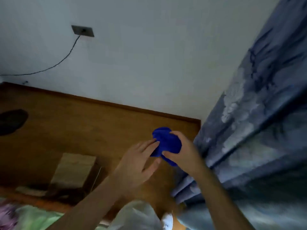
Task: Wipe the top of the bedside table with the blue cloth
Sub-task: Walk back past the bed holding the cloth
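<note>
Right grip (180, 146) bunches blue cloth (166, 143).

Dim, soft, slightly smeared head view.
You are looking at a dull room with flat, bluish light on the wall (149, 55); no glare anywhere; the floor (83, 122) darkens toward the lower left; the curtain (257, 122) is blurred and bent by the wide lens at the right edge; the cloth (167, 141) is oversaturated; your hands show soft outlines.
</note>
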Available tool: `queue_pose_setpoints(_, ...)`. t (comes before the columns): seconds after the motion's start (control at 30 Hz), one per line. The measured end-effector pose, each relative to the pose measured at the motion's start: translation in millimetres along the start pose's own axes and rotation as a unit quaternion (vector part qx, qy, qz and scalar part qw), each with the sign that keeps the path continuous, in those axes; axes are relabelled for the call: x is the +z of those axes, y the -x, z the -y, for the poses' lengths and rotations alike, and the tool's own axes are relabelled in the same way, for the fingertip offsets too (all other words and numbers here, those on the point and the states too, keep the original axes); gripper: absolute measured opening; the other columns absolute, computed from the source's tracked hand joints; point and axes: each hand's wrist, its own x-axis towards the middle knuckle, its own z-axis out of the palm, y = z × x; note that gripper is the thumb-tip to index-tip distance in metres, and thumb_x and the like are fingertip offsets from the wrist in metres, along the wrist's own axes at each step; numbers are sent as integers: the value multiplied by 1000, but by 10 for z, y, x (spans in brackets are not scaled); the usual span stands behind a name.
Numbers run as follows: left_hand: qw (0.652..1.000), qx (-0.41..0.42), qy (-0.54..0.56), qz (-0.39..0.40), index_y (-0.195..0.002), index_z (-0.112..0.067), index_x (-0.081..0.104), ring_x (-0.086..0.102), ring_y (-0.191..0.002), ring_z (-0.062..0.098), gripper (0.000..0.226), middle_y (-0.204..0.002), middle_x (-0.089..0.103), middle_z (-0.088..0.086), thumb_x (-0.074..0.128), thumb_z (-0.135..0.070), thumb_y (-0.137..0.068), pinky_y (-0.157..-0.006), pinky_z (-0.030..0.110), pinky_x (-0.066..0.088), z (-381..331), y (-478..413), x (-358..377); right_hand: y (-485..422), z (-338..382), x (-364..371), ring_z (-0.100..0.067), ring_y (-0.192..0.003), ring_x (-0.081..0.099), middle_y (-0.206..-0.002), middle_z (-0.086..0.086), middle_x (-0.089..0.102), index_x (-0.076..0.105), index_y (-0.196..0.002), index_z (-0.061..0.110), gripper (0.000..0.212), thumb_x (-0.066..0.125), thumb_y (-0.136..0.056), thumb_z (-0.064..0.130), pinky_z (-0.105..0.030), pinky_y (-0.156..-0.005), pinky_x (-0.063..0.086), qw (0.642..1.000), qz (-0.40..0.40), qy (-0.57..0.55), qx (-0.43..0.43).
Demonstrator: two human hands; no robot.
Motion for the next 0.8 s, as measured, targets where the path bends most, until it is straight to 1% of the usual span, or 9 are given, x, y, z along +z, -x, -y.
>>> queue_pose_setpoints(0.1,999,-43,1,-15,-147,-28,43,37,-132,-4,57,-149,45,-14,36,-57,-100,-106,10,24,240,-310,-21,-485,55,8,1,-113,56,-127,25,57,46,-131,45,69,82,-72,48,-30,-90,55,999,6,39,-4)
queue_pose_setpoints(0.13,999,-43,-1,-9,-148,-28,43,37,-132,-4,57,-149,45,-14,36,-58,-99,-105,7,20,343,-430,-16,-641,51,14,-6,-118,56,-133,20,56,46,-136,42,73,83,-73,48,-35,-93,55,999,7,54,-1)
queue_pose_setpoints(0.17,999,-36,-1,-1,-147,-26,45,40,-132,-1,57,-148,48,-11,38,-56,-99,-106,9,21,453,-562,-13,-805,43,21,-9,-119,56,-133,19,57,47,-137,39,75,84,-73,48,-35,-93,56,998,8,63,0)
queue_pose_setpoints(0.2,1000,-28,0,6,-146,-23,47,44,-131,3,56,-147,51,-7,40,-54,-99,-107,13,27,569,-700,-11,-975,32,25,-8,-118,57,-129,20,57,48,-136,39,74,85,-73,47,-31,-90,56,998,9,65,-1)
queue_pose_setpoints(0.3,1000,-13,13,7,-146,-21,47,47,-131,7,55,-146,52,-4,44,-52,-100,-108,28,39,933,-1121,-44,-1504,56,41,-3,-112,56,-122,25,56,47,-133,43,71,85,-72,47,-20,-83,51,998,12,59,0)
queue_pose_setpoints(0.43,999,-27,26,-7,-147,-27,43,44,-133,2,55,-147,50,-8,40,-55,-100,-108,22,35,1463,-1596,-202,-2232,259,146,0,-114,52,-133,21,56,44,-138,43,77,83,-72,52,-26,-89,53,997,16,69,13)
queue_pose_setpoints(0.53,999,-38,18,-21,-146,-25,45,45,-132,4,55,-146,51,-6,40,-54,-100,-108,26,37,1827,-1904,-452,-2764,518,247,2,-113,50,-133,22,55,43,-139,44,78,82,-72,52,-25,-91,51,997,26,73,-9)
queue_pose_setpoints(0.67,996,-75,2,-44,-145,-21,48,49,-130,9,53,-145,54,-2,45,-48,-100,-107,29,41,2235,-2106,-825,-3352,912,470,3,-110,53,-121,29,54,43,-135,45,74,81,-72,53,-25,-89,52,995,64,70,-37)
queue_pose_setpoints(0.8,983,-160,-6,-89,-144,-21,50,50,-129,9,52,-143,55,-3,44,-50,-100,-105,31,43,2667,-1967,-1079,-3909,1287,926,18,-103,52,-109,39,53,44,-124,53,64,80,-70,53,-17,-83,49,981,162,58,-86)
